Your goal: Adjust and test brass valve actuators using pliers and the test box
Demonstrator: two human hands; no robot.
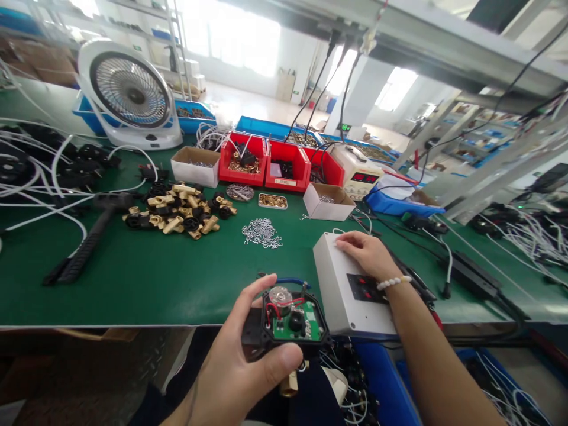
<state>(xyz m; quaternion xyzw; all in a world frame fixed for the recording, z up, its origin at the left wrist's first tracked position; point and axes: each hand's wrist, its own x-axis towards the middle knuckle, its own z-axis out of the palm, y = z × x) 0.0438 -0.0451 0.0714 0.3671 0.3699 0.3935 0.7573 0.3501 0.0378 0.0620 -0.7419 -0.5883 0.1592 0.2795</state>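
My left hand point(242, 367) grips a black housing with a green circuit board point(293, 321) inside, held just below the near edge of the green table point(177, 278). A brass fitting point(289, 386) sticks out beneath the housing. My right hand point(367, 253), with a white bead bracelet at the wrist, rests fingers down on the top of a white box point(339, 290) that has a dark panel with red digits. The fingers lie fairly flat on the box and hold nothing.
A pile of brass and black fittings point(177, 214), a heap of wire clips point(261, 232), red bins point(266, 161), cardboard boxes point(195, 165), a white fan point(129, 94) and white cables point(39, 177) lie on the table. A blue bin point(381, 378) with wired parts stands below the table's edge.
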